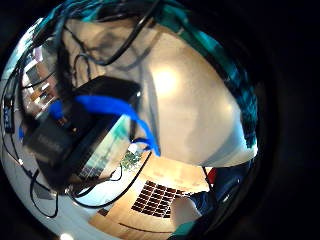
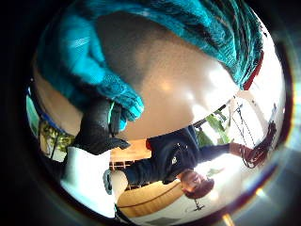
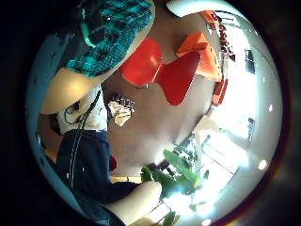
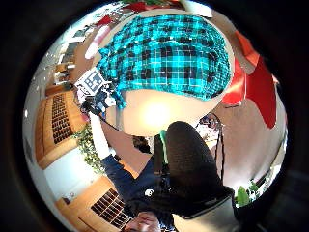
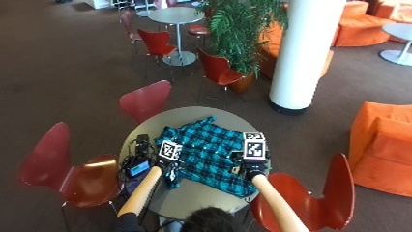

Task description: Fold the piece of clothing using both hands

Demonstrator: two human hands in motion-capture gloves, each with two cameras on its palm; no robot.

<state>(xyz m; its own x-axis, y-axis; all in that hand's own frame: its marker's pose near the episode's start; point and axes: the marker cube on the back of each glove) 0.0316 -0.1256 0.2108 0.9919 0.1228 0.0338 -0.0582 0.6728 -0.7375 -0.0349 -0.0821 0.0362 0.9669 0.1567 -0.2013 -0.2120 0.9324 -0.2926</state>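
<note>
A teal and black plaid shirt (image 5: 206, 154) lies spread on a round grey table (image 5: 193, 197). My left hand (image 5: 169, 166) is at the shirt's near left edge. In the left thumb side palm view its thumb (image 2: 99, 126) pinches a bunched edge of the shirt (image 2: 94, 70). My right hand (image 5: 252, 169) is over the shirt's near right edge, where the cloth reaches the table rim. The right thumb (image 4: 186, 162) stands out straight with nothing in it, while the shirt (image 4: 166, 53) lies flat beyond it, and the left hand (image 4: 96, 94) shows at the shirt's corner.
A black device with a screen and tangled cables (image 5: 137, 163) lies on the table's left part, close to my left hand; the same device (image 1: 75, 135) shows in the left little finger side palm view. Red chairs (image 5: 147, 99) (image 5: 71, 174) (image 5: 309, 203) ring the table. A white pillar (image 5: 302, 48) stands behind.
</note>
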